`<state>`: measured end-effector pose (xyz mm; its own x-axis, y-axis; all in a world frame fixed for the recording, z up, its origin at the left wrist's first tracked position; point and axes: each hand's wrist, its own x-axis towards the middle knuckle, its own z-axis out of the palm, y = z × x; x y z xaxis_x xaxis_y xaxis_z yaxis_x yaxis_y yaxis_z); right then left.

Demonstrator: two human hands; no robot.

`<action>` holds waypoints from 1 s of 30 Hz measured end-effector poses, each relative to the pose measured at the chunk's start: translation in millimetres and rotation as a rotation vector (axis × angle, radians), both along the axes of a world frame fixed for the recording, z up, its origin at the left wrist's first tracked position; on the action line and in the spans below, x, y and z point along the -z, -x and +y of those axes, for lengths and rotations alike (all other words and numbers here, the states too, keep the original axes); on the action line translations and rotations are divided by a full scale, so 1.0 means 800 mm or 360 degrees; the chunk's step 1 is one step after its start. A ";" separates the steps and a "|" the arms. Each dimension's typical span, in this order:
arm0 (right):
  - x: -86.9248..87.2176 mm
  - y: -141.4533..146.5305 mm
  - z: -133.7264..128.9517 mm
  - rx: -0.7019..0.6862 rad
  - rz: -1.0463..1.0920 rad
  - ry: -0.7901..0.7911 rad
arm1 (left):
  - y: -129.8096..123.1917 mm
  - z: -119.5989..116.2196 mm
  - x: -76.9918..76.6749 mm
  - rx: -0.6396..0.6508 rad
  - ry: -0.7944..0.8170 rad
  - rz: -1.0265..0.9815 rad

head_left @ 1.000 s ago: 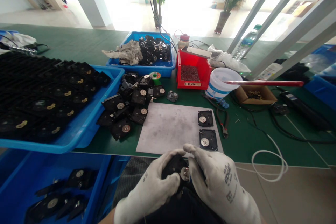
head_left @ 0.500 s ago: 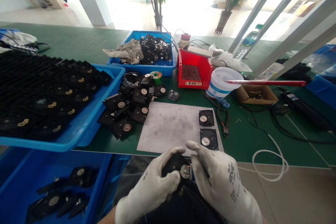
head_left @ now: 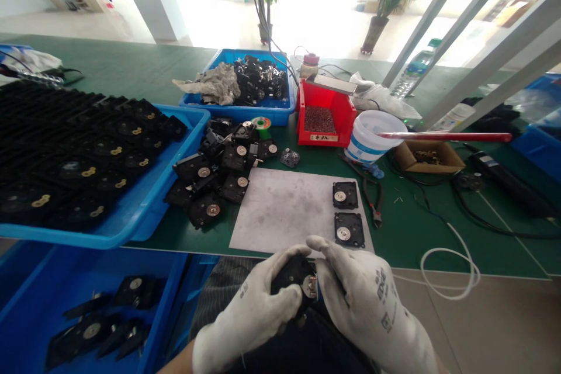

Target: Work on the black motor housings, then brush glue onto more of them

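Both of my hands wear white gloves and meet at the front edge of the table. My left hand [head_left: 263,298] is wrapped round a black plastic housing [head_left: 287,276] that bears a round silver disc [head_left: 310,286], its thumb lying beside the disc. Against the housing's right side press the bent fingers of my right hand [head_left: 359,298], whose fingertips are partly hidden. Just beyond, two similar black housings, a rear one [head_left: 345,194] and a front one [head_left: 349,229], lie flat on the right side of a grey-white sheet [head_left: 284,207].
Left of the sheet is a heap of black housings [head_left: 205,210]. Blue trays [head_left: 144,210] full of black parts flank it. Behind the sheet stand a red bin [head_left: 318,139] of small rivet-like pieces and a white bucket [head_left: 370,137]. Pliers [head_left: 374,204] and cables lie right.
My right hand has shifted slightly left, closer against the housing. My left hand keeps its hold with hardly any movement.
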<state>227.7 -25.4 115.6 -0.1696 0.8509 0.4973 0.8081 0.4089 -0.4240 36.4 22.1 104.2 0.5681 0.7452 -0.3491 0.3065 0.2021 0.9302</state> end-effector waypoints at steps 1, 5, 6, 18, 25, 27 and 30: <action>0.000 0.000 0.000 -0.0006 0.0005 0.0003 | 0.001 -0.001 0.001 -0.0006 0.0001 -0.0009; -0.001 -0.002 0.001 -0.0030 0.0009 0.0014 | 0.002 -0.003 0.001 -0.0053 0.0063 -0.0092; -0.001 -0.002 0.001 -0.0028 0.0011 0.0009 | 0.002 -0.004 0.000 -0.0064 0.0087 -0.0112; -0.004 -0.002 0.000 -0.0021 -0.0064 0.0008 | -0.001 -0.005 -0.008 -0.0064 0.0088 -0.0200; -0.009 -0.001 0.003 -0.0041 -0.0127 0.0001 | -0.002 -0.003 -0.012 -0.0016 0.0119 -0.0173; -0.009 0.000 0.004 -0.0030 -0.0133 0.0004 | -0.002 -0.002 -0.011 -0.0028 0.0083 -0.0159; -0.009 0.001 0.003 -0.0030 -0.0144 -0.0004 | -0.001 0.000 -0.010 -0.0013 0.0034 -0.0123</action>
